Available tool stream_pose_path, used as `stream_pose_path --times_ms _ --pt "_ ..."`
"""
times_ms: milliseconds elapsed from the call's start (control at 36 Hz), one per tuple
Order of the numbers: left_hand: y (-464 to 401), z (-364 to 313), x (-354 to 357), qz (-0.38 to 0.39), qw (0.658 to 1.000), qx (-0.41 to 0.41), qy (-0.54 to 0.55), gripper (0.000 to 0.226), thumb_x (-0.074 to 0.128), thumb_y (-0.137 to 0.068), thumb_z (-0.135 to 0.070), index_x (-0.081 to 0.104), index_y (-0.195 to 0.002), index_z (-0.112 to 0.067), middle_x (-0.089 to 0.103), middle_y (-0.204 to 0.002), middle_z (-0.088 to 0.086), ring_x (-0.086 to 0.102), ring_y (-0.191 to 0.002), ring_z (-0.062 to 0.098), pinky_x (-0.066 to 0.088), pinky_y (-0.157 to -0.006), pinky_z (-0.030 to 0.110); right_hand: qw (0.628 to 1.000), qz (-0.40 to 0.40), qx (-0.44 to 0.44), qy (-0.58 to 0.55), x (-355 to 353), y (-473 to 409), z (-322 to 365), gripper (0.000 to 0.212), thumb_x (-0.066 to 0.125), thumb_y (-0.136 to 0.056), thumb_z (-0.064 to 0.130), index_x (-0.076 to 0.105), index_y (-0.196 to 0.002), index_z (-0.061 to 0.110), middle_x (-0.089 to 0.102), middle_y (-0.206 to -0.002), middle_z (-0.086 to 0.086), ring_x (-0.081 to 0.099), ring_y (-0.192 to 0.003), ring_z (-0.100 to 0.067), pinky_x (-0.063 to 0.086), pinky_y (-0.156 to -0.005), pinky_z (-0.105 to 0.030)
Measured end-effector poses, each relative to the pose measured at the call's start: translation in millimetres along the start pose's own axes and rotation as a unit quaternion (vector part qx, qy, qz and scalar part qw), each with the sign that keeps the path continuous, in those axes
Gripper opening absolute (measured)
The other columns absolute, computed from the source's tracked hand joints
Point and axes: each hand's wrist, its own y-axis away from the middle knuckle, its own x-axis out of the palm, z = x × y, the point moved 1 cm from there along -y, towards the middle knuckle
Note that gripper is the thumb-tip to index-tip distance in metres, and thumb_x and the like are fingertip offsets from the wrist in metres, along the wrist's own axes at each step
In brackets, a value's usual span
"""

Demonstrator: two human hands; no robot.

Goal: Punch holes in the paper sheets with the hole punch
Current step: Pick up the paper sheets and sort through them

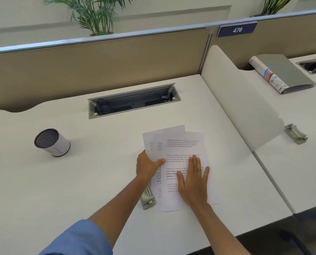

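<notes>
Several printed white paper sheets (183, 144) lie fanned mid-desk; left hand (147, 166) pinches their nine-o'clock edge, right hand (193, 183) presses flat, fingers spread, grey metal hole punch (148, 198) at seven o'clock.

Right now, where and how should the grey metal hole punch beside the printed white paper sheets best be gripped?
Probably by its near end: the grey metal hole punch lies lengthwise along the left edge of the printed white paper sheets, and its far part is hidden under the left hand and forearm. Come from the near left side, away from the right hand lying flat on the sheets.
</notes>
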Motion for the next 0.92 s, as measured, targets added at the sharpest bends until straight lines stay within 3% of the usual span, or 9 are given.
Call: stream_pose_path --times_ms 139,333,444,556,667,778,833,917 --pt "8.7 -16.0 6.2 -0.010 1.000 0.026 -0.003 0.054 0.098 -0.072 -0.025 0.064 -0.113 -0.025 0.076 -0.113 0.000 0.075 -0.104 0.026 0.067 -0.088 0.051 0.999 0.007 0.010 -0.030 -1.3 -0.5 -2.7 0.081 0.026 -0.105 0.055 0.007 -0.170 0.009 0.007 -0.179 -0.008 0.000 -0.166 -0.019 -0.009 -0.132 -0.058" --pt "15.9 -30.0 11.1 0.003 0.997 0.046 0.064 0.045 0.095 -0.080 -0.023 0.072 -0.118 -0.018 0.080 -0.112 0.003 0.080 -0.097 0.025 0.069 -0.082 0.050 0.990 -0.032 0.039 -0.132 -20.2 -7.6 -10.3 0.085 0.046 -0.105 0.046 0.002 -0.170 0.012 0.006 -0.179 -0.003 -0.002 -0.166 -0.016 -0.012 -0.132 -0.055" --pt "22.0 -45.1 11.8 0.017 0.991 0.037 0.129 0.038 0.093 -0.083 -0.017 0.072 -0.114 -0.018 0.081 -0.111 0.006 0.082 -0.093 0.024 0.070 -0.077 0.044 0.970 -0.080 0.090 -0.212 -43.5 -21.4 -15.3 0.096 0.071 -0.100 0.031 0.007 -0.169 0.011 0.016 -0.177 -0.008 0.011 -0.165 -0.024 0.002 -0.133 -0.058" --pt "28.5 -56.6 5.5 0.038 0.983 0.044 0.172 0.035 0.092 -0.085 -0.015 0.071 -0.113 -0.020 0.081 -0.106 0.000 0.082 -0.080 0.014 0.066 -0.064 0.029 0.938 -0.110 0.141 -0.297 -71.8 -43.6 -26.8 0.109 0.085 -0.089 0.029 0.012 -0.169 0.014 0.031 -0.170 -0.014 0.032 -0.157 -0.033 0.030 -0.127 -0.060" --pt "34.3 -61.7 -4.6 0.042 0.978 0.049 0.199 0.033 0.092 -0.084 -0.015 0.073 -0.111 -0.023 0.081 -0.102 -0.008 0.081 -0.078 0.009 0.063 -0.061 0.023 0.901 -0.102 0.161 -0.390 -110.0 -58.6 -31.2 0.115 0.091 -0.085 0.027 0.013 -0.169 0.022 0.038 -0.168 -0.007 0.042 -0.151 -0.023 0.044 -0.119 -0.044" --pt "39.2 -64.9 -14.9 0.043 0.974 0.051 0.217 0.037 0.093 -0.084 -0.019 0.074 -0.114 -0.027 0.082 -0.108 -0.006 0.081 -0.083 0.013 0.064 -0.063 0.025 0.871 -0.061 0.150 -0.464 -142.0 -69.1 -35.8 0.107 0.094 -0.081 0.027 0.028 -0.165 0.023 0.072 -0.132 -0.002 0.065 -0.127 -0.019 0.056 -0.098 -0.038" --pt "41.2 -67.1 -18.9 0.047 0.970 0.051 0.235 0.038 0.093 -0.083 -0.018 0.074 -0.115 -0.027 0.082 -0.108 -0.006 0.081 -0.088 0.017 0.067 -0.067 0.030 0.866 -0.037 0.137 -0.480 -152.9 -72.3 -36.2 0.091 0.096 -0.079 0.025 0.047 -0.155 0.023 0.079 -0.119 -0.002 0.073 -0.117 -0.022 0.062 -0.093 -0.042" --pt "44.3 -71.1 -23.9 0.054 0.964 0.052 0.254 0.041 0.093 -0.083 -0.017 0.074 -0.117 -0.027 0.083 -0.109 -0.006 0.080 -0.097 0.024 0.070 -0.079 0.042 0.859 -0.025 0.100 -0.502 -169.4 -70.0 -26.3 0.056 0.092 -0.081 0.015 0.068 -0.132 0.015 0.081 -0.115 -0.003 0.079 -0.104 -0.025 0.066 -0.081 -0.033"
